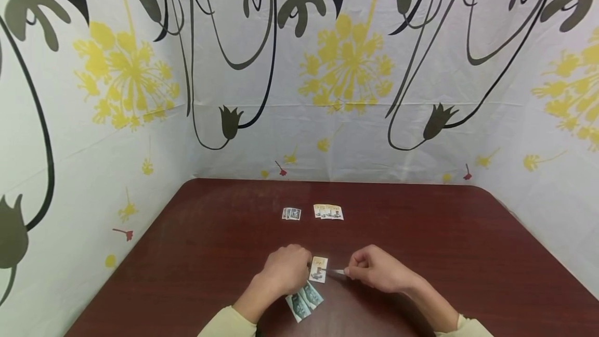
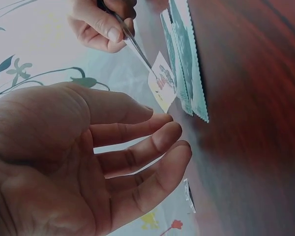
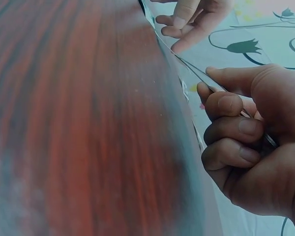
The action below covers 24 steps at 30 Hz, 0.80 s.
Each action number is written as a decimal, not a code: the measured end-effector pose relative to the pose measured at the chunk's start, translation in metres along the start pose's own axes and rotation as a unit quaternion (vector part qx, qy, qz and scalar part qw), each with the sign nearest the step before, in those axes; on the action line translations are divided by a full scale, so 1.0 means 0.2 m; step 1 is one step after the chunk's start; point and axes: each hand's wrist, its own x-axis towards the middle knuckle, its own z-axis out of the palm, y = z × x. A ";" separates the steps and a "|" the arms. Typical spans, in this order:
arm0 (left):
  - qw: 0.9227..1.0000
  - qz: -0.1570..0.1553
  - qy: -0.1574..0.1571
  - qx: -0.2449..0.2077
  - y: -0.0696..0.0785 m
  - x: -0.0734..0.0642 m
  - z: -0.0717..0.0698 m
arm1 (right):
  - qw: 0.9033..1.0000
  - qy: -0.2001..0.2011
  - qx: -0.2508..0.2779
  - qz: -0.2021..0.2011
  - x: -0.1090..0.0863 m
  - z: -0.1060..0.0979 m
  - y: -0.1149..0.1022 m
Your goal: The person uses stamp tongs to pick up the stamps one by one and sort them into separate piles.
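Observation:
My right hand (image 1: 381, 269) grips a pair of metal tweezers (image 3: 191, 69), its fingers curled round them. The tweezer tips meet a small white and yellow stamp (image 1: 318, 269) with a printed figure; in the left wrist view this stamp (image 2: 162, 82) appears tilted. Just left of it is my left hand (image 1: 289, 268), its fingers loosely bent and nothing between thumb and fingertips in the left wrist view. Below that hand lie green stamps (image 1: 304, 301) with toothed edges, overlapping; the left hand partly covers them in the head view.
Farther back on the dark red-brown table (image 1: 224, 243) lies a row of overlapping yellowish stamps (image 1: 328, 212). Left of that row sits a smaller group of dark grey stamps (image 1: 291, 214). A white flower-patterned cloth (image 1: 290, 82) hangs behind the table and along its sides.

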 end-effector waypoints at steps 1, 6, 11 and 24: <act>1.000 0.001 0.001 0.001 0.00 0.00 0.00 | 1.000 0.001 0.000 0.001 0.00 0.00 0.00; 1.000 0.003 -0.001 0.005 -0.01 0.00 0.01 | 1.000 0.005 -0.008 -0.005 -0.01 -0.01 -0.01; 1.000 -0.002 -0.010 -0.001 -0.01 0.00 0.00 | 1.000 0.009 -0.010 -0.010 -0.01 -0.04 -0.01; 0.999 -0.013 -0.030 -0.015 -0.01 0.00 0.01 | 1.000 0.016 -0.006 -0.022 -0.02 -0.06 0.00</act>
